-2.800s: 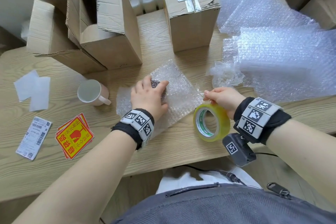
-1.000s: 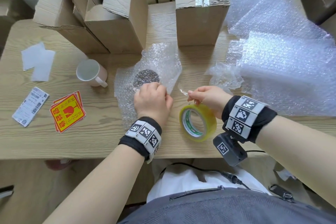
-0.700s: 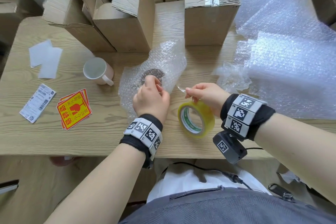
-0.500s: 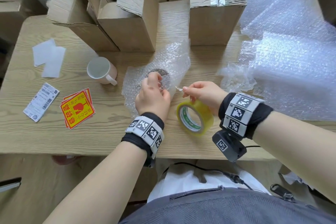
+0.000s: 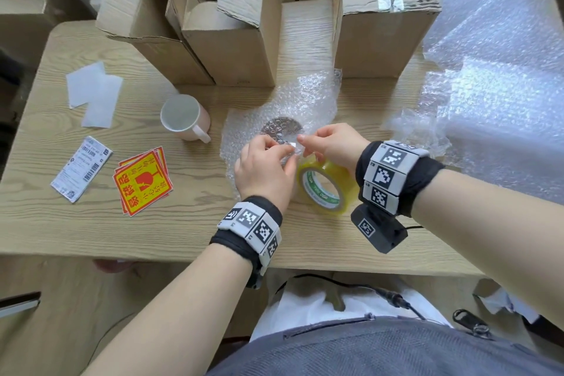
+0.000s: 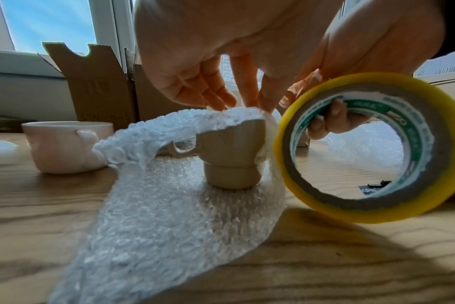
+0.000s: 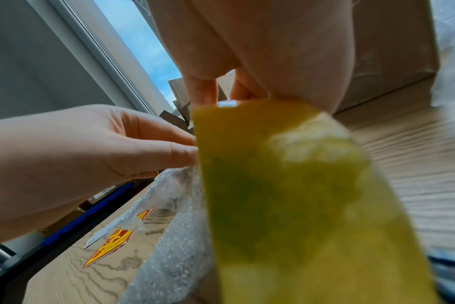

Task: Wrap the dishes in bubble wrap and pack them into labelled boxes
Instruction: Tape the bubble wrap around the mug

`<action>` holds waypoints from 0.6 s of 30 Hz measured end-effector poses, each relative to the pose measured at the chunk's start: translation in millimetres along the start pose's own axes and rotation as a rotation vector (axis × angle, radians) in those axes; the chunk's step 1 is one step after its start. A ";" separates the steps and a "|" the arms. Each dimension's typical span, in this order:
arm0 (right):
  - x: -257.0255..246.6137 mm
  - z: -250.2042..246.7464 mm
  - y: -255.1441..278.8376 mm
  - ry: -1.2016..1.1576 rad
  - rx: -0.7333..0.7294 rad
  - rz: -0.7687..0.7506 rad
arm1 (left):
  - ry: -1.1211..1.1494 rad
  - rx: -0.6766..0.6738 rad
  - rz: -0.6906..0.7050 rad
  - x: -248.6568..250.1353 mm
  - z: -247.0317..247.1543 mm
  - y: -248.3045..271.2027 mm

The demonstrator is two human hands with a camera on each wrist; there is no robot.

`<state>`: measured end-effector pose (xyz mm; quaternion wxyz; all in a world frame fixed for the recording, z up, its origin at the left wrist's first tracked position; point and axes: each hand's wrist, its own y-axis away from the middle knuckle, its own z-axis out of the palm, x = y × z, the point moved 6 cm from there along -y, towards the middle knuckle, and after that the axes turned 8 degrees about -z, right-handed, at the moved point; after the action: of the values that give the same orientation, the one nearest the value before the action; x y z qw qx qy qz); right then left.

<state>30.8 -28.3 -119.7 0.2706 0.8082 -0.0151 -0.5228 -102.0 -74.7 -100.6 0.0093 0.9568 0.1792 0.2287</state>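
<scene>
A beige cup [image 6: 231,154] stands on a small sheet of bubble wrap [image 6: 156,216] at the table's middle; the wrap is folded up over its top. In the head view the cup [image 5: 279,128] shows dimly through the wrap [image 5: 311,98]. My left hand [image 5: 276,146] holds the folded wrap down on the cup's rim with thumb and fingertips [image 6: 247,98]. My right hand [image 5: 305,139] grips a yellow tape roll [image 5: 323,189], fingers through its core [image 6: 325,123], and pinches the pulled-out clear tape end [image 5: 291,143] right beside my left fingertips. The roll [image 7: 286,195] fills the right wrist view.
A pink mug [image 5: 184,117] stands unwrapped left of the cup. Open cardboard boxes [image 5: 232,46] and a closed labelled box [image 5: 384,40] stand behind. Large bubble wrap sheets [image 5: 494,101] cover the right. Fragile stickers [image 5: 142,181] and white labels [image 5: 81,168] lie at left.
My right hand has carried the tape roll and its pulled end left, up to my left hand over the cup. My left hand has stayed on the wrap.
</scene>
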 end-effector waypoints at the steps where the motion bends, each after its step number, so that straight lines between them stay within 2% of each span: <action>1: -1.4 1.4 -3.4 0.023 0.003 0.008 | 0.002 0.002 -0.003 -1.5 0.4 -0.7; 13: -10.2 7.1 -23.8 0.352 0.070 0.110 | 0.013 -0.014 0.032 -6.1 -1.7 -5.3; 15: -10.6 7.9 -24.5 0.400 0.077 0.125 | -0.020 -0.007 0.079 -5.4 -4.8 -5.0; 18: -11.3 7.9 -24.9 0.423 0.091 0.147 | -0.073 -0.010 0.243 -1.4 -2.7 1.3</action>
<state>12.5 -6.9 -123.9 0.2683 0.9080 -0.0405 -0.3192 -103.9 -76.5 -98.6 -0.0073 0.9792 0.0604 0.1938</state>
